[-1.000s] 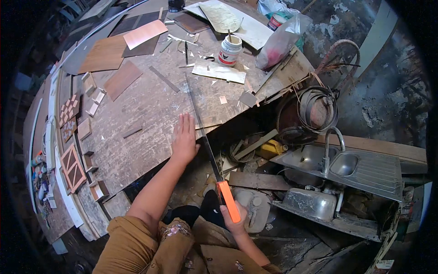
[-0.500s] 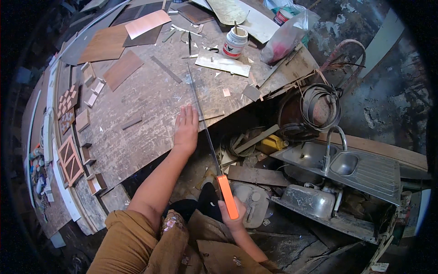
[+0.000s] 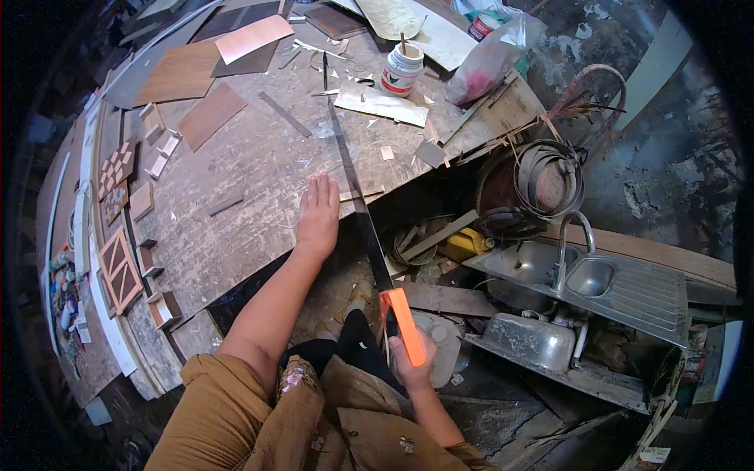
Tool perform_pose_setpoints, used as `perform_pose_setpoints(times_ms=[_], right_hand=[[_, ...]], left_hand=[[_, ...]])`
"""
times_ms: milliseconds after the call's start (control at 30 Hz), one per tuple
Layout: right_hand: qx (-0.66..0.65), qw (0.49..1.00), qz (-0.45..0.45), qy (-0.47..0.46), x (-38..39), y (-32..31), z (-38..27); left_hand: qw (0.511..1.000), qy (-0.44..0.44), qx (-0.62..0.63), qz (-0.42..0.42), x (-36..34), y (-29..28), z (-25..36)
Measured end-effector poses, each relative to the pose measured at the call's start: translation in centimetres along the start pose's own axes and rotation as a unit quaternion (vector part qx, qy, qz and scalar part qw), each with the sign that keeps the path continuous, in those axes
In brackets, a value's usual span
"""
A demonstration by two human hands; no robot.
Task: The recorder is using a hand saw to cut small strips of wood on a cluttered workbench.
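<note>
My right hand (image 3: pixel 412 349) grips the orange handle (image 3: pixel 404 322) of a handsaw, whose long dark blade (image 3: pixel 369 235) extends up across the front edge of the worn wooden table (image 3: pixel 243 196). The blade crosses a thin wood strip (image 3: pixel 371 191) at that edge. Just left of the blade, my left hand (image 3: pixel 318 216) lies flat with fingers stretched on the tabletop, close to the strip. Beyond the blade's far end are a pale board offcut (image 3: pixel 381 107), a white tub (image 3: pixel 399 77) with a stick in it and small scraps.
Small wooden boxes and lattice pieces (image 3: pixel 118 275) line the left; veneer sheets (image 3: pixel 173 74) lie at the back. A plastic bag (image 3: pixel 479 67) rests at back right. Steel sinks (image 3: pixel 589 282), coiled metal bands (image 3: pixel 550 177), a yellow container (image 3: pixel 467 243) and debris fill the floor area at right.
The saw and my right hand have moved forward, away from my body, and the blade now shows more of its flat face. My left hand appears slightly higher in the picture.
</note>
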State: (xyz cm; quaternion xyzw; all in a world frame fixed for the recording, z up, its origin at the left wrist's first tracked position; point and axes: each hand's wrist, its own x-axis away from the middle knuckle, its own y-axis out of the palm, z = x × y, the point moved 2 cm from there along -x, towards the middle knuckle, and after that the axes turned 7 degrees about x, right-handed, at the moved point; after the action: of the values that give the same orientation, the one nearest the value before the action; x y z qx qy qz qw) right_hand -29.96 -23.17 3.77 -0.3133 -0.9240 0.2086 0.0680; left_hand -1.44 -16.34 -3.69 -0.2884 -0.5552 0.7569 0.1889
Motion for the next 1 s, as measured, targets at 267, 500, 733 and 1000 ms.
perform_pose_setpoints(times_ms=[267,500,733,1000], right_hand=[[0.017,1.0,0.004,-0.003,-1.7,1.3,-0.4],[0.05,0.998,0.006,-0.043,-1.8,1.2,-0.8],[0.045,0.997,0.006,-0.057,-1.5,1.2,-0.5],[0.051,0.996,-0.002,-0.068,-1.1,1.1,-0.5]], left_hand=[[0.999,-0.001,-0.022,-0.023,0.0,0.1,-0.1],[1.0,0.0,-0.011,-0.007,0.0,0.5,-0.2],[1.0,0.004,-0.015,-0.006,-0.1,0.3,-0.1],[1.0,0.005,-0.025,-0.012,0.0,0.2,-0.2]])
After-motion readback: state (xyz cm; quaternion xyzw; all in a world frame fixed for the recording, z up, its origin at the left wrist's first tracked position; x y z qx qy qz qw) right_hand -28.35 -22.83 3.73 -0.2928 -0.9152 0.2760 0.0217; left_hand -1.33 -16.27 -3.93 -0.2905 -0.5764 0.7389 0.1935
